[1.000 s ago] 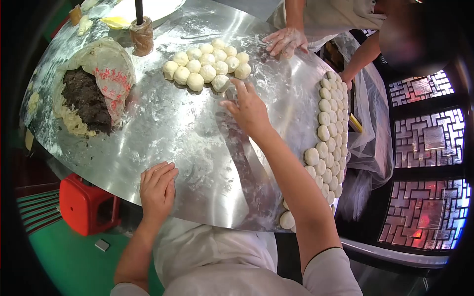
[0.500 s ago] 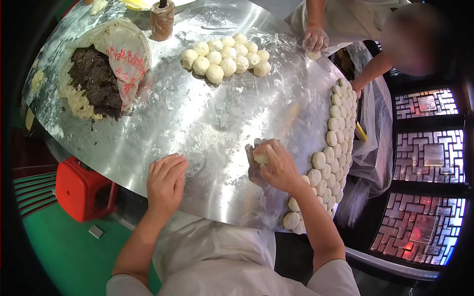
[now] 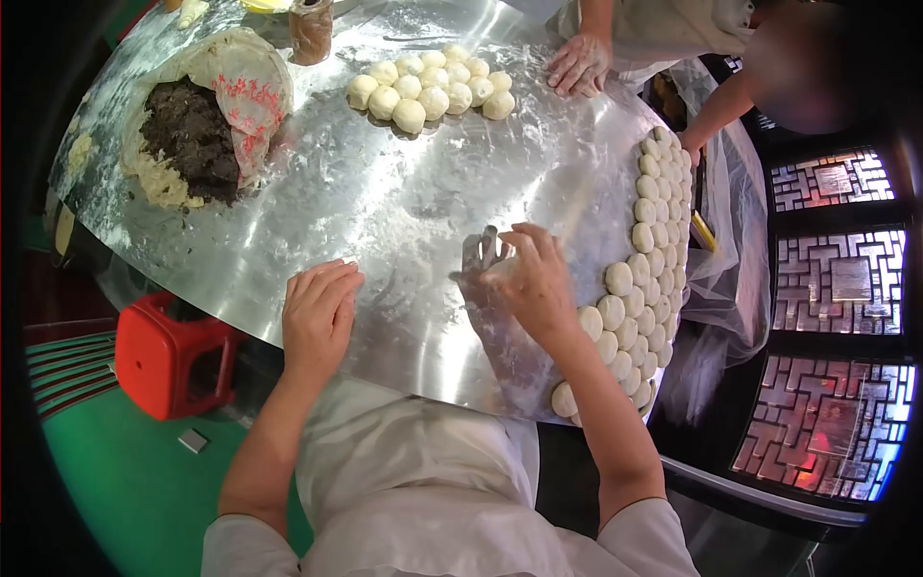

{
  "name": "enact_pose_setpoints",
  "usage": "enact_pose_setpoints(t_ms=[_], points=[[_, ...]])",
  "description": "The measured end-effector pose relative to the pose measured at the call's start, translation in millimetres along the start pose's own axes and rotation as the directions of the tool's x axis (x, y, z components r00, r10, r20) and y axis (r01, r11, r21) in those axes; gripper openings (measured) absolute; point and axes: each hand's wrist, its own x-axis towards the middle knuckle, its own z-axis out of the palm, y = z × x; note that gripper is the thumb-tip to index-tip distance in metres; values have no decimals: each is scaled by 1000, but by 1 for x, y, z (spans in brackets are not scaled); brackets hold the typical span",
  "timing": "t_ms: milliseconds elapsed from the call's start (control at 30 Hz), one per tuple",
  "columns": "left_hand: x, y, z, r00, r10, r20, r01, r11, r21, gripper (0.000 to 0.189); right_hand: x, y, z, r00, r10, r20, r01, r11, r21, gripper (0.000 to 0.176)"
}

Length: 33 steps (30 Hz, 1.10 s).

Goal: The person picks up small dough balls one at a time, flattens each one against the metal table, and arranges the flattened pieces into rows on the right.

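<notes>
My right hand (image 3: 536, 281) is curled over a pale dough ball (image 3: 494, 275) and presses it onto the floured round metal table (image 3: 385, 207); most of the ball is hidden under my fingers. My left hand (image 3: 317, 317) lies flat, holding nothing, at the table's near edge. A cluster of several round dough balls (image 3: 433, 85) sits at the far middle of the table. Along the right rim, just right of my right hand, runs a band of several flattened dough pieces (image 3: 652, 226).
A plastic bag of dark filling (image 3: 192, 135) lies at the far left, with a brown jar (image 3: 310, 29) behind it. Another person's hand (image 3: 577, 63) rests on the far rim. A red stool (image 3: 168, 356) stands under the table's left side, on the green floor.
My right hand took a dough ball from the far cluster, carried it back to the near part of the table, and now presses it down. My left hand stayed put.
</notes>
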Motion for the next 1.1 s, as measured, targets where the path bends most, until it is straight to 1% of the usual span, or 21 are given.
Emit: enact_pose_setpoints(t_ms=[67,100,133,200,233,333,367,400,467,500,533,567,600,633,700,800,833,867,933,1067,1100], points=[[0,1,0,1000,-6,5,6,1000,1,22,16,13,-11,999,-9,-48,6,999,-49,42],[1,1,-1,1000,-10,6,10,1000,5,22,24,18,-13,989,114,89,-112,993,-23,54],[1,1,0,1000,-11,9,11,1000,8,22,26,26,3,989,115,91,-114,993,-19,54],[1,2,-1,1000,5,-10,-5,1000,-2,22,29,30,45,999,7,38,6,947,-321,68],[1,2,-1,1000,4,-7,-4,1000,0,22,32,26,48,988,85,129,-52,969,-242,74],[1,1,-1,1000,27,-5,-27,1000,10,22,33,29,50,991,2,135,24,981,-193,73],[1,0,0,1000,28,-3,-28,1000,8,22,30,39,48,994,51,92,-43,995,-87,71],[0,-1,-1,1000,20,-7,-20,1000,10,22,26,46,37,995,38,97,-30,996,-86,71],[0,-1,-1,1000,10,-27,-10,1000,9,21,2,55,18,998,36,56,-20,964,-266,68],[0,1,0,999,25,-30,-26,1000,-1,21,-11,46,13,998,-23,54,34,979,-199,54],[0,2,1,999,33,-20,-33,999,-13,21,-25,33,6,999,-8,51,18,978,-207,54],[0,2,1,1000,25,-14,-25,1000,1,20,-37,18,1,988,101,115,-113,988,106,45],[0,1,0,1000,12,-13,-12,1000,22,19,-45,6,-4,963,173,208,-245,882,402,35],[0,1,0,1000,10,-14,-10,1000,24,19,-51,-4,-8,963,171,210,-245,881,404,35],[0,1,0,1000,16,-25,-16,1000,2,18,-59,-17,-11,976,-117,181,60,955,289,27],[-1,1,1,1000,4,-13,-5,1000,-13,23,-56,-16,-9,977,-149,154,116,972,204,36],[-1,1,1,1000,6,-10,-6,1000,-14,23,-51,-20,-15,958,-19,285,-48,973,228,46],[-1,1,1,1000,5,-8,-5,1000,-13,23,-44,-25,-7,959,-19,284,-48,973,227,46],[-1,0,1,1000,6,-9,-6,1000,-10,23,-29,-42,20,998,-33,44,38,994,-107,55],[-2,-1,2,1000,14,-8,-14,1000,7,23,-28,-23,52,999,-25,25,29,989,-147,65],[-2,-1,1,1000,22,-5,-22,1000,5,23,-34,-15,42,994,32,102,-26,998,-58,67]])
